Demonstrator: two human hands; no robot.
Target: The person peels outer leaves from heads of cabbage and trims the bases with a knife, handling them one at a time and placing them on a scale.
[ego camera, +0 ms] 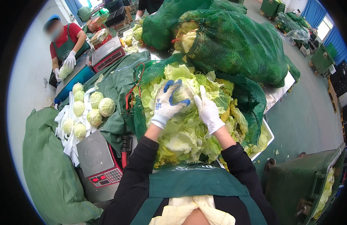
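Note:
My left hand (169, 102), in a white knit glove with blue-coated fingers, is spread over a pale green cabbage head (182, 94) and grips it. At the cabbage's right side is my right hand (208, 111), in a thin white glove, its fingers extended and the thumb apart. Whether it touches the cabbage's edge is hard to tell. Beneath both hands lies a heap of loose cabbage leaves (180, 142), some yellowed, spread over an open green mesh sack (248, 108). The underside of the cabbage is hidden.
Several trimmed cabbages (106, 107) rest on white strips (69, 143) at left, beside a digital scale (94, 153). Full mesh sacks (238, 45) stand ahead. A green wheeled bin (293, 180) is at right. A co-worker (68, 42) handles produce near another scale (107, 52).

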